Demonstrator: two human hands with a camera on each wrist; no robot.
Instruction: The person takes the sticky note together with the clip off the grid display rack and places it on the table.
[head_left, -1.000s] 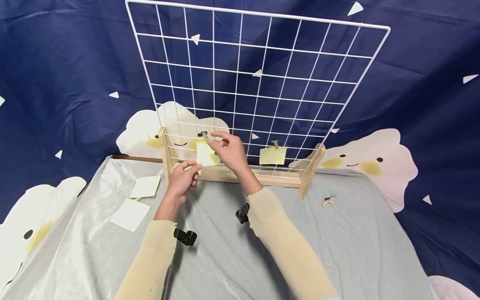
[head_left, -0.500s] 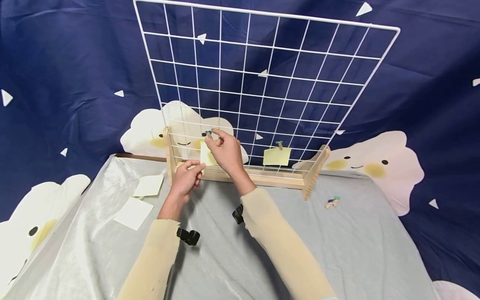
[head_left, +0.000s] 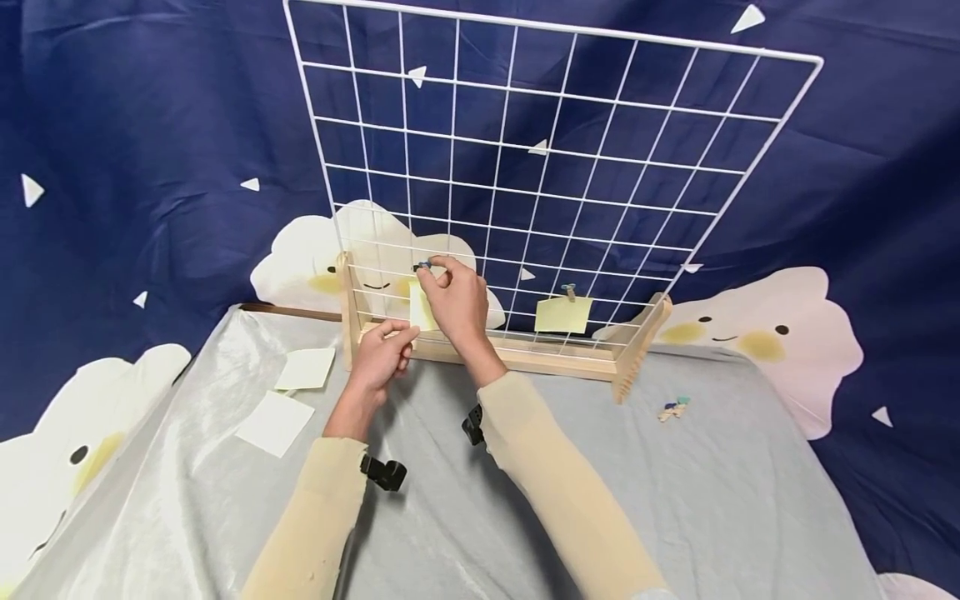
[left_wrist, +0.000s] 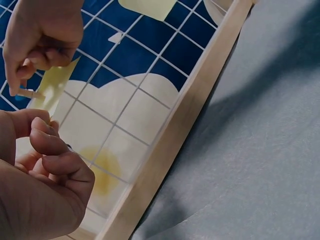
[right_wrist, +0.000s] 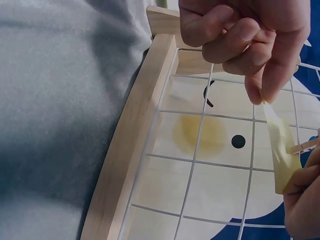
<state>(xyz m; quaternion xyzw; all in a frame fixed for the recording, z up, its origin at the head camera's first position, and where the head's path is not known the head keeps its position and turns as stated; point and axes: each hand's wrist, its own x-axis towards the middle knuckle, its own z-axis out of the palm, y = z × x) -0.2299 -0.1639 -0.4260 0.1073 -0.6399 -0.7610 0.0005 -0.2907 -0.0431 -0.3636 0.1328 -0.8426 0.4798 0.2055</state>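
Note:
A pale yellow paper note (head_left: 422,308) hangs upright against the white wire grid (head_left: 491,150), low on its left side. My left hand (head_left: 381,357) pinches the note's lower left corner between thumb and index finger. At the note's top edge, my right hand (head_left: 459,302) pinches a small wooden clothespin (right_wrist: 303,147) with a blue ornament. The clothespin sits across the paper's top edge; whether it also bites a wire I cannot tell. Part of the note is hidden behind the right hand. Farther right, a second yellow note (head_left: 563,315) hangs from another clothespin (head_left: 570,292).
Two loose paper notes, an upper one (head_left: 306,369) and a lower one (head_left: 275,423), lie on the grey cloth (head_left: 450,517) at left. A few small clothespins (head_left: 673,409) lie at right. A wooden stand (head_left: 525,357) carries the grid; a dark blue curtain (head_left: 187,108) hangs behind.
My right hand has shifted slightly up over the clothespin and now covers more of it and of the note. The left hand keeps its pinch. The head view has turned a little left.

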